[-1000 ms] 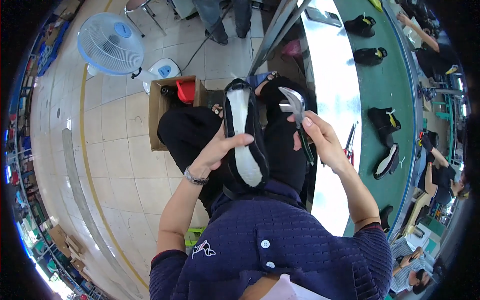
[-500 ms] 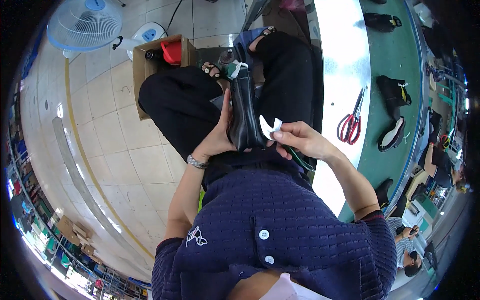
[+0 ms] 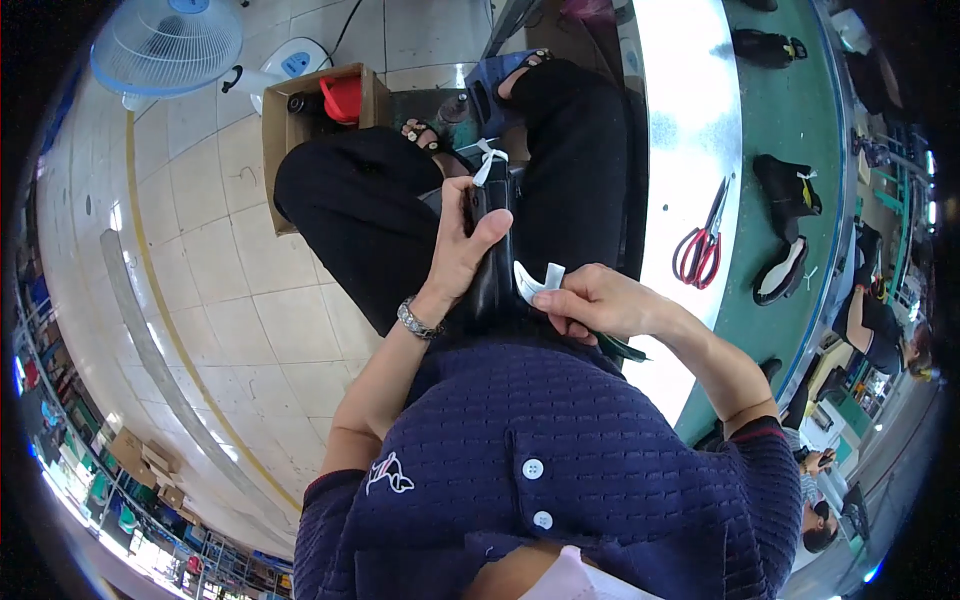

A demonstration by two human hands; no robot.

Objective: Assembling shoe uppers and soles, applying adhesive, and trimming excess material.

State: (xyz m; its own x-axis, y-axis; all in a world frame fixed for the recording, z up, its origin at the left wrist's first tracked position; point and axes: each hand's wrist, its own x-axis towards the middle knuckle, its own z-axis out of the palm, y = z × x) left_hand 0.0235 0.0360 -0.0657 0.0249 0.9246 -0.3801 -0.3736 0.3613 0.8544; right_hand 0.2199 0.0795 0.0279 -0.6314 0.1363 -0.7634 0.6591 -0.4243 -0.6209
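Observation:
A black leather boot lies over my lap, with a white tie at its far end. My left hand is closed round the shaft, thumb on top. Just right of the boot, my right hand pinches a white curved strip between thumb and fingers. The strip's far tip reaches the boot's side; I cannot tell whether they touch. A slim dark green handle sticks out below the same hand, its other end hidden by my fingers.
Red-handled scissors lie on the white bench top to my right. Beyond, several black boots stand on a green belt. A cardboard box with a red container and a fan stand ahead on the left.
My left hand has moved from the boot's left side to over its shaft, thumb now on top. The boot has shifted and turned slightly; its white-tied end is nearer me. The right hand stays close beside it.

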